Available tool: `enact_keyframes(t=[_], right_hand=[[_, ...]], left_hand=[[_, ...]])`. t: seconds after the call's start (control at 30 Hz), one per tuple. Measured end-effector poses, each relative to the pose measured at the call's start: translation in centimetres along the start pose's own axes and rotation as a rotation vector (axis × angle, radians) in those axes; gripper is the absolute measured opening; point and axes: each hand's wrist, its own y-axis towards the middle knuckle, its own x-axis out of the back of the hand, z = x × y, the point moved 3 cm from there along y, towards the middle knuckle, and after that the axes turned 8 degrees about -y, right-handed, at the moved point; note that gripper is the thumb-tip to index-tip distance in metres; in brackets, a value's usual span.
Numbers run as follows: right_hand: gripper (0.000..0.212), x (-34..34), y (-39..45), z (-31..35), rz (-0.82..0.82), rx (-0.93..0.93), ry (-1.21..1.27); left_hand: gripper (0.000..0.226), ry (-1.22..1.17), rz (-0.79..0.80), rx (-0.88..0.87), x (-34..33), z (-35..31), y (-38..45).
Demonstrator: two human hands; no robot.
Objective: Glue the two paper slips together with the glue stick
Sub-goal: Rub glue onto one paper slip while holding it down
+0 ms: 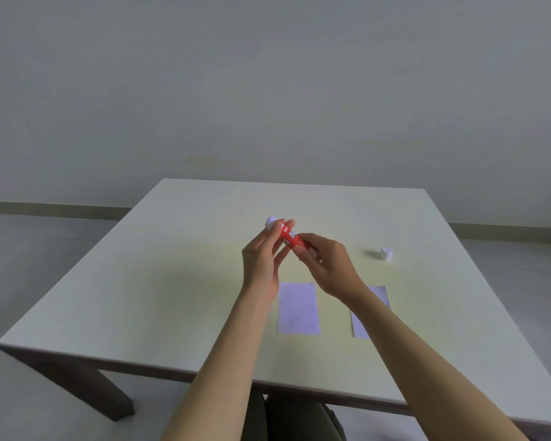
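A red glue stick (287, 236) with a white tip at its far-left end is held above the table between both hands. My left hand (263, 259) pinches its upper end near the white tip. My right hand (326, 264) grips its lower end. The white cap (386, 254) stands on the table to the right, apart from the hands. Two pale paper slips lie flat near the front: the left slip (298, 308) is fully visible, the right slip (368, 313) is partly covered by my right forearm.
The light square table (172, 281) has its front edge close to me and its left corner over a dark leg (86, 393). A plain wall and grey floor surround it. My knees show under the front edge.
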Motion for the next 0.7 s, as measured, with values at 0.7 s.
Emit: enact_keyframes(t=[0.7], right_hand=[[0.028,0.1,-1.7,-1.6,0.583,-0.429,1.067]], left_hand=[[0.046,0.211,0.494,0.047,0.2,-0.1,-0.5]])
